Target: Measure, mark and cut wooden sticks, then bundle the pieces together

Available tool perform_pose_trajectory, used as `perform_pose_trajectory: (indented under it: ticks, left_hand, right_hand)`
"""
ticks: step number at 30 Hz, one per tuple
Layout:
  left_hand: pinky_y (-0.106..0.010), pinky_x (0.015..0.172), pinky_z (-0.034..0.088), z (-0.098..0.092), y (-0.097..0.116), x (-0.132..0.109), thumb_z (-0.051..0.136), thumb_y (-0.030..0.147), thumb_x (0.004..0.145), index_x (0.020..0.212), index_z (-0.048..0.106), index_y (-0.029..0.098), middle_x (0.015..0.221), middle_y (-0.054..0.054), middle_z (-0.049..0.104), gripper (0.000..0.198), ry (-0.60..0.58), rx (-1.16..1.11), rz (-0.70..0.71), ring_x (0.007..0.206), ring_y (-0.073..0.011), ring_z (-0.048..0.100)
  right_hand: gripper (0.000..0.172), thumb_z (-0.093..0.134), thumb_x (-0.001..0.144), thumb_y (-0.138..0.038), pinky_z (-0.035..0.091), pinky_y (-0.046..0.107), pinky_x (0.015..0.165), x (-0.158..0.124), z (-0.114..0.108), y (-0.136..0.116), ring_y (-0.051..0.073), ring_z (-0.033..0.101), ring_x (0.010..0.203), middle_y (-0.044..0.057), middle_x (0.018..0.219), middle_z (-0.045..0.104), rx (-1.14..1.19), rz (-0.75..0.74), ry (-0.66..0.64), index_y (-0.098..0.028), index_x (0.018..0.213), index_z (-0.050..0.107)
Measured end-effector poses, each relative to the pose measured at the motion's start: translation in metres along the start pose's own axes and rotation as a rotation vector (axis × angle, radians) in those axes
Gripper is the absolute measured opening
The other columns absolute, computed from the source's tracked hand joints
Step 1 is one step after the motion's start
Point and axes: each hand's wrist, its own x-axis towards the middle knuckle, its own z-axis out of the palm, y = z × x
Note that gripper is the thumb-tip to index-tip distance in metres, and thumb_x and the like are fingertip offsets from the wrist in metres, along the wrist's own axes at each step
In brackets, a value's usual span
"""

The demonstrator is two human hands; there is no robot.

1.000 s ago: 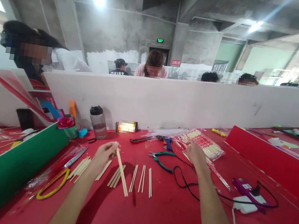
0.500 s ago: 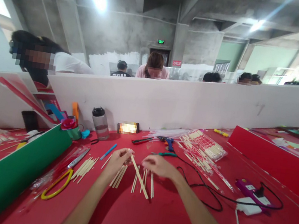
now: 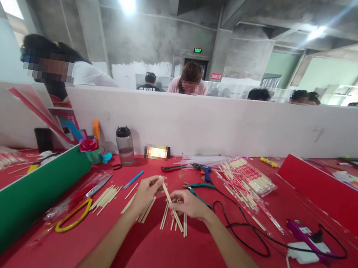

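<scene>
Roughly at the middle of the red table (image 3: 178, 265), as seen from beside the bench:

- Left hand (image 3: 145, 192): fingers pinched together on the upper end of the wooden sticks (image 3: 165, 190), which slant down to the right, lower tips near the tabletop.
- Right hand (image 3: 190, 203): fingers closed on the same sticks partway along; two sticks, it seems, though blur makes the count unsure.
- Loose sticks (image 3: 106, 197): in small groups flat on the table, below and left of both hands.
- Teal-handled pliers (image 3: 198, 186): just behind the right hand.
- Black cable (image 3: 245, 228): looping right, toward a purple glue gun (image 3: 302, 230).
- Stick packets (image 3: 253, 182): far right.
- Water bottle (image 3: 125, 146): upright by the white partition.
</scene>
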Motion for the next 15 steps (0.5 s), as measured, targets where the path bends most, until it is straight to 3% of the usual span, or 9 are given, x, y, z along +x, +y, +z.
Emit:
perform_pose_trajectory:
  ticks: [3,5,8,10,12,15]
  left_hand:
    - [-0.030,0.071,0.054,0.005,-0.005,-0.002,0.070,0.051,0.075,0.099,0.069,0.017,0.093,-0.008,0.071,0.042,-0.112,0.021,-0.047,0.072,-0.0162,0.067]
    - [-0.029,0.070,0.053,0.006,-0.008,-0.004,0.068,0.049,0.077,0.100,0.069,0.017,0.096,-0.009,0.071,0.039,-0.202,0.157,-0.009,0.072,-0.0173,0.067]
    - [-0.029,0.075,0.049,0.007,-0.014,-0.010,0.066,0.040,0.080,0.102,0.070,0.021,0.098,-0.010,0.071,0.029,-0.265,0.518,0.176,0.080,-0.0204,0.066]
    - [-0.029,0.076,0.045,0.009,-0.015,-0.017,0.062,0.035,0.083,0.100,0.070,0.022,0.095,-0.010,0.071,0.023,-0.287,0.759,0.266,0.083,-0.0216,0.065]
    - [-0.028,0.071,0.041,0.014,-0.013,-0.024,0.057,0.032,0.086,0.095,0.068,0.022,0.090,-0.009,0.070,0.017,-0.311,0.969,0.272,0.082,-0.0220,0.064]
    - [-0.028,0.067,0.036,0.026,-0.008,-0.035,0.056,0.033,0.087,0.090,0.064,0.021,0.088,-0.010,0.068,0.015,-0.323,1.196,0.266,0.082,-0.0240,0.064]
  right_hand:
    - [0.022,0.067,0.080,-0.033,0.052,0.025,0.061,-0.004,-0.007,-0.005,0.014,0.062,0.067,0.000,0.078,0.061,-0.039,0.024,0.007,-0.016,0.092,0.062]
    - [0.024,0.064,0.080,-0.028,0.050,0.023,0.060,-0.008,-0.017,-0.007,0.013,0.061,0.068,0.000,0.080,0.060,-0.103,-0.001,0.035,-0.016,0.101,0.061]
    - [0.054,0.060,0.079,-0.016,0.045,0.019,0.055,-0.016,-0.039,-0.008,0.009,0.055,0.062,-0.002,0.086,0.057,-0.269,-0.063,0.131,-0.023,0.131,0.047]
    - [0.068,0.056,0.076,-0.010,0.041,0.018,0.054,-0.022,-0.051,-0.006,0.008,0.051,0.059,-0.003,0.085,0.056,-0.402,-0.070,0.145,-0.027,0.140,0.040]
    - [0.070,0.056,0.072,-0.006,0.039,0.017,0.053,-0.026,-0.060,-0.004,0.009,0.050,0.058,-0.004,0.079,0.056,-0.525,-0.044,0.121,-0.028,0.138,0.045]
    - [0.061,0.057,0.071,-0.007,0.037,0.018,0.053,-0.031,-0.064,-0.005,0.011,0.052,0.059,-0.004,0.072,0.057,-0.652,0.003,0.071,-0.027,0.128,0.057]
